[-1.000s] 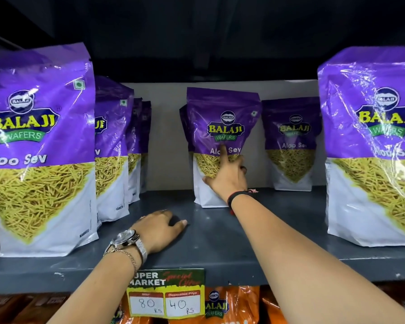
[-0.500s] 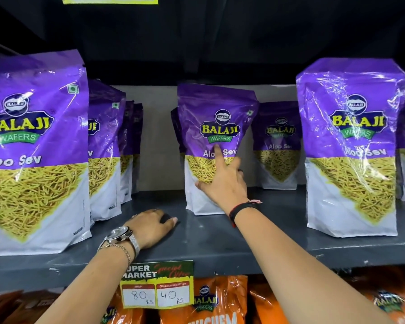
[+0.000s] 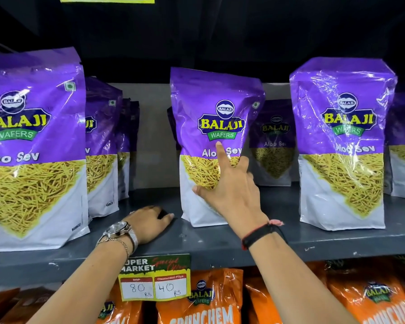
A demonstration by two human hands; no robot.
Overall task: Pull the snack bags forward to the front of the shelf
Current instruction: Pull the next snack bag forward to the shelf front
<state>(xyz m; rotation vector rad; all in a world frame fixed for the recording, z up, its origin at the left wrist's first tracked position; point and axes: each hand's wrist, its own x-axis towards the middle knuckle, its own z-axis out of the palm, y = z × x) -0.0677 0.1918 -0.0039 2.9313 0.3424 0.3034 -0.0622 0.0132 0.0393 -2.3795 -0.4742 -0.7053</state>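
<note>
Middle snack bag [image 3: 214,127] stands upright against the right grip [image 3: 229,185]

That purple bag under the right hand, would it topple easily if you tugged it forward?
Probably. The middle bag stands tall on a narrow base, so a high tug may tip it. Its glossy film looks slippery against the right hand. Loose sev inside suggests it is light.

Right hand [image 3: 229,195] grips middle bag [image 3: 211,141] (upright) — left hand [image 3: 147,224] on shelf [image 3: 220,244].
</note>
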